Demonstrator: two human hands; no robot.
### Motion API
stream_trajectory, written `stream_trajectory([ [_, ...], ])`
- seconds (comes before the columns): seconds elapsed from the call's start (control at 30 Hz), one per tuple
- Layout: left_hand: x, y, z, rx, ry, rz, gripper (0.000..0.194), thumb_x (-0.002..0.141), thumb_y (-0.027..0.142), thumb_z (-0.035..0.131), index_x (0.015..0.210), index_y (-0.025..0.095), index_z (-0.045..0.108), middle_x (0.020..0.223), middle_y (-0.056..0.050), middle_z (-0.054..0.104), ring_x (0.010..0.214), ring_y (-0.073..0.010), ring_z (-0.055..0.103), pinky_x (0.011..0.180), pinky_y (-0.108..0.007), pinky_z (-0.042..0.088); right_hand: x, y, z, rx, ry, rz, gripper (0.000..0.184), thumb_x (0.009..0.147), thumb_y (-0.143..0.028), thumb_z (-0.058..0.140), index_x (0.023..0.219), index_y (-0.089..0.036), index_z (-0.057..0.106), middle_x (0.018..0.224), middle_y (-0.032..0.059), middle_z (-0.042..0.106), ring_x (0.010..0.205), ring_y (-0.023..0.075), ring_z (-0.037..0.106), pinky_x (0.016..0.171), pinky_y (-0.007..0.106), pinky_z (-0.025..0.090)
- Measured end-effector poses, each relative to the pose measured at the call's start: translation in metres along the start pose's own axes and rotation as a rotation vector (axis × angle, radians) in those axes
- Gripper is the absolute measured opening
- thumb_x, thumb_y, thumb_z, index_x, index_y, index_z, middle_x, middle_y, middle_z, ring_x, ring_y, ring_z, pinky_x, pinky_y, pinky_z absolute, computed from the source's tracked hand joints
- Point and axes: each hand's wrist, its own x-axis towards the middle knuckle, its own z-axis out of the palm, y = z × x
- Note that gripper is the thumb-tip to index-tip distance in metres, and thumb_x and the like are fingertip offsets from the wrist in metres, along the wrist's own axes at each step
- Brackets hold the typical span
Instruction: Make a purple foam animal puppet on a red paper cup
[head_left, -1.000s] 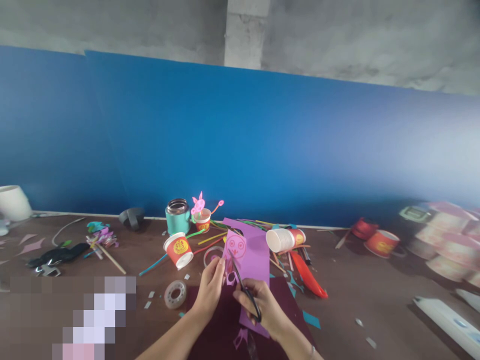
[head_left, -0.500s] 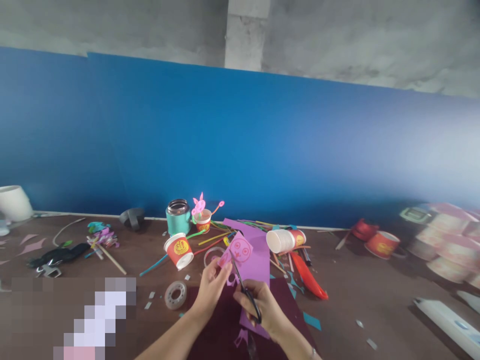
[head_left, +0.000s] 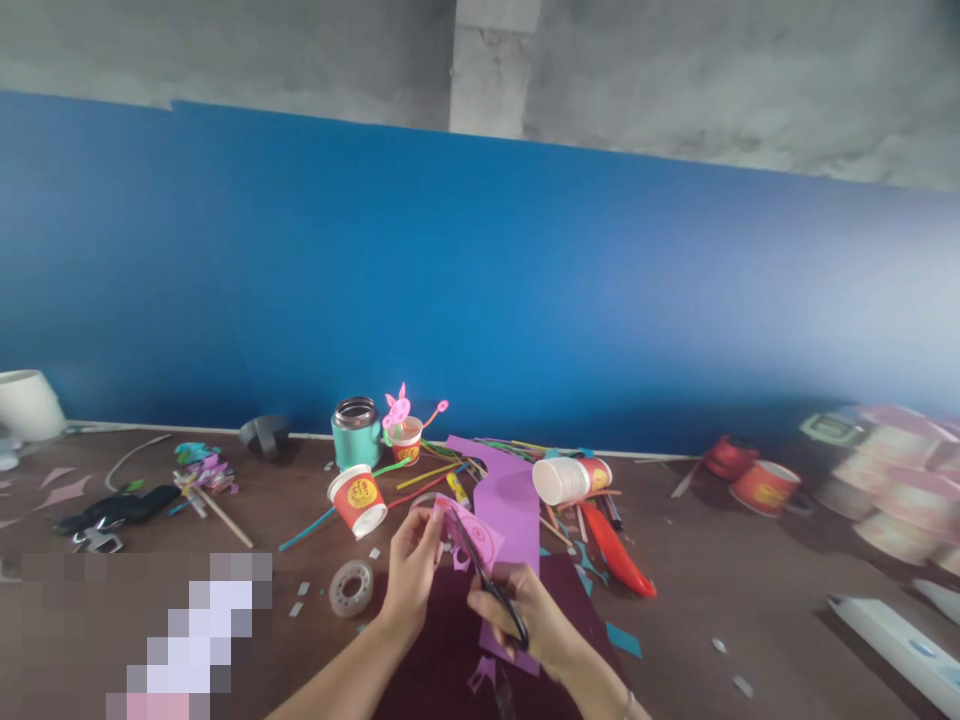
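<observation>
My left hand (head_left: 409, 570) pinches a pink paper piece (head_left: 474, 535) with a face drawn on it, held low over the table. My right hand (head_left: 521, 615) grips black scissors (head_left: 491, 590) whose blades reach up into that pink paper. Under both hands lies a dark maroon sheet (head_left: 442, 650), and a purple sheet (head_left: 510, 510) lies just beyond. A roll of clear tape (head_left: 351, 588) sits left of my left hand.
Red paper cups (head_left: 358, 500) (head_left: 570, 479), a teal jar (head_left: 355, 433), coloured straws and a red-orange tool (head_left: 619, 555) lie beyond the hands on the brown table (head_left: 750, 590). More cups (head_left: 765, 487) stand at the right, paper scraps at the left. A blue wall backs the table.
The pink face piece has been turned and tipped down from upright to nearly flat. The scissors have followed its edge; both hands stayed in about the same place.
</observation>
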Motion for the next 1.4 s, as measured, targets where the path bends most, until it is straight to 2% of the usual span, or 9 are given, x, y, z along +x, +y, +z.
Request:
stream_trajectory([
  [0.2,-0.003,0.002,0.000,0.000,-0.086,-0.057,0.036,0.074,0.048,0.064,0.064,0.018,0.047,0.050,0.009,0.033,0.044,-0.0052,0.021,0.043,-0.019,0.018,0.000,-0.001,0.000,0.025,0.029,0.021,0.035,0.065,-0.043,0.071,0.065,-0.014,0.052,0.039,-0.0102,0.039,0.029,0.0029,0.036,0.029,0.013,0.031],
  [0.43,-0.004,0.005,0.002,-0.009,-0.072,0.016,0.028,0.075,0.042,0.063,0.067,0.018,0.053,0.059,0.005,0.043,0.051,-0.0076,0.035,0.049,-0.019,0.029,0.000,0.000,-0.004,0.009,0.001,0.082,0.026,0.067,-0.037,0.068,0.068,-0.014,0.055,0.038,-0.0081,0.044,0.030,0.0044,0.039,0.030,0.014,0.033],
  [0.53,-0.002,0.004,0.000,0.044,-0.094,0.033,0.030,0.077,0.042,0.061,0.063,0.018,0.049,0.057,0.005,0.040,0.052,-0.0087,0.034,0.051,-0.020,0.030,0.000,0.002,-0.007,-0.001,0.026,0.077,0.026,0.068,-0.034,0.068,0.082,-0.013,0.060,0.040,-0.0079,0.048,0.031,0.0048,0.041,0.032,0.014,0.034],
  [0.6,-0.001,0.004,-0.002,0.096,-0.093,0.061,0.030,0.077,0.042,0.060,0.063,0.019,0.048,0.059,0.005,0.040,0.055,-0.0101,0.036,0.054,-0.021,0.032,-0.001,0.003,-0.010,0.010,0.052,0.053,0.046,0.068,-0.032,0.069,0.109,-0.015,0.056,0.041,-0.0094,0.049,0.031,0.0054,0.040,0.032,0.014,0.033],
  [0.67,0.000,0.004,-0.003,0.159,-0.092,0.112,0.029,0.077,0.041,0.060,0.061,0.018,0.050,0.065,0.002,0.044,0.063,-0.0131,0.041,0.060,-0.023,0.036,-0.002,0.003,-0.013,0.035,0.054,0.040,0.073,0.068,-0.032,0.071,0.132,-0.019,0.037,0.041,-0.0104,0.051,0.031,0.0069,0.041,0.033,0.015,0.034],
  [0.73,0.001,0.004,-0.004,0.219,-0.099,0.174,0.028,0.078,0.039,0.059,0.060,0.018,0.052,0.073,-0.002,0.048,0.074,-0.0171,0.046,0.069,-0.026,0.039,-0.003,0.002,-0.016,0.061,0.041,0.046,0.089,0.067,-0.033,0.073,0.140,-0.022,0.023,0.042,-0.0102,0.052,0.032,0.0088,0.044,0.034,0.016,0.034],
  [0.8,0.002,0.004,-0.004,0.258,-0.127,0.213,0.027,0.080,0.036,0.056,0.061,0.019,0.054,0.078,-0.004,0.050,0.082,-0.0194,0.047,0.075,-0.028,0.040,-0.004,0.001,-0.019,0.071,0.022,0.070,0.094,0.067,-0.032,0.074,0.142,-0.023,0.018,0.043,-0.0096,0.053,0.032,0.0098,0.045,0.034,0.017,0.034],
  [1.1,0.001,0.004,-0.003,0.236,-0.167,0.181,0.024,0.080,0.033,0.055,0.062,0.018,0.058,0.077,-0.003,0.052,0.079,-0.0183,0.048,0.073,-0.028,0.039,-0.003,-0.001,-0.022,0.076,-0.016,0.109,0.081,0.069,-0.031,0.073,0.138,-0.024,0.030,0.043,-0.0105,0.051,0.031,0.0060,0.040,0.032,0.015,0.031],
  [1.4,0.000,0.005,-0.002,0.234,-0.160,0.189,0.025,0.080,0.030,0.055,0.058,0.018,0.051,0.076,-0.003,0.049,0.076,-0.0172,0.045,0.068,-0.027,0.038,-0.006,-0.008,-0.019,0.043,-0.008,0.087,0.063,0.068,-0.026,0.070,0.126,-0.022,0.046,0.046,-0.0103,0.047,0.031,0.0041,0.036,0.030,0.014,0.027],
])
